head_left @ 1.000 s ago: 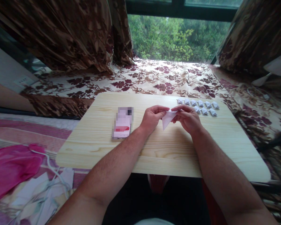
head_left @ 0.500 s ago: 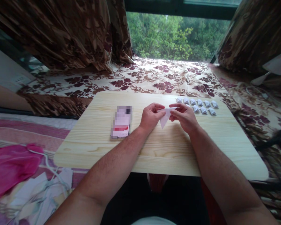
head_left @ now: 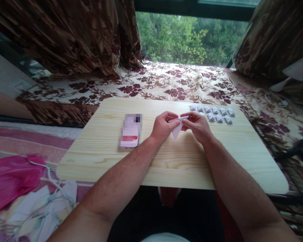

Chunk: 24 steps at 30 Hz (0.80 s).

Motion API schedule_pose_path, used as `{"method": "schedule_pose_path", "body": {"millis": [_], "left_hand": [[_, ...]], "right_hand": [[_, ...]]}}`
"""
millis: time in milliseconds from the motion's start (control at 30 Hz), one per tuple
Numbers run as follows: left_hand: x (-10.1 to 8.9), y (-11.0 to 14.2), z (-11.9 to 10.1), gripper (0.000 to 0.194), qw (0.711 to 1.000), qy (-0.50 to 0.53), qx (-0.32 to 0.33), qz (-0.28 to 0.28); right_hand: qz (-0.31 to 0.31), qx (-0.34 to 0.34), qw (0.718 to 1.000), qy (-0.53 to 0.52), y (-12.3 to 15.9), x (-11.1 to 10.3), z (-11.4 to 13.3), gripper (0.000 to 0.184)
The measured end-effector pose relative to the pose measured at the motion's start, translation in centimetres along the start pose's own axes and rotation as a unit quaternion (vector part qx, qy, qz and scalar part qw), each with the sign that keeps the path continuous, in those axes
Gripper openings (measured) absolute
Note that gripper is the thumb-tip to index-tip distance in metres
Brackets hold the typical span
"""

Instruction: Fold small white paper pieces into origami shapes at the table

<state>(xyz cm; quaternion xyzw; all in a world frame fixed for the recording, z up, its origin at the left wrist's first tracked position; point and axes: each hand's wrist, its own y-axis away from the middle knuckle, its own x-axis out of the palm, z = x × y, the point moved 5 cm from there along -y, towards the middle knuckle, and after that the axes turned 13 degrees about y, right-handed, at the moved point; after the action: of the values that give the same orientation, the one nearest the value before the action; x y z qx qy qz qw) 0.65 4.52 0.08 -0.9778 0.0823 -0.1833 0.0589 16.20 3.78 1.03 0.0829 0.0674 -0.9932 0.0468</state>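
A small folded piece of white paper is held above the wooden table, its pointed end hanging down toward me. My left hand pinches its left side between thumb and fingers. On the other side my right hand grips the upper right edge, thumb and fingers closed on it. The hands nearly meet, so part of the paper is hidden behind the thumbs. Just beyond my right hand, several small folded paper pieces lie in two rows on the table.
A phone, partly blurred out, lies left of my hands. Papers and white cables are on the striped bedding at lower left, beside a pink cloth. Behind the table runs a ledge with floral fabric below a window.
Both hands have drawn slightly closer together. The paper's upper part looks more folded and narrower, and its wide flat top edge now bends in the middle.
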Motion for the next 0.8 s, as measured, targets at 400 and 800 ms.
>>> {"method": "schedule_pose_path", "body": {"millis": [400,800], "left_hand": [[-0.04,-0.01,-0.09,0.029,1.000,-0.012,0.004,-0.003],[0.13,0.13,-0.02,0.034,1.000,-0.010,0.000,0.007]], "right_hand": [[0.007,0.008,1.000,-0.002,0.08,0.10,-0.08,0.034],[0.001,0.017,1.000,0.003,0.20,0.22,0.28,0.032]]}}
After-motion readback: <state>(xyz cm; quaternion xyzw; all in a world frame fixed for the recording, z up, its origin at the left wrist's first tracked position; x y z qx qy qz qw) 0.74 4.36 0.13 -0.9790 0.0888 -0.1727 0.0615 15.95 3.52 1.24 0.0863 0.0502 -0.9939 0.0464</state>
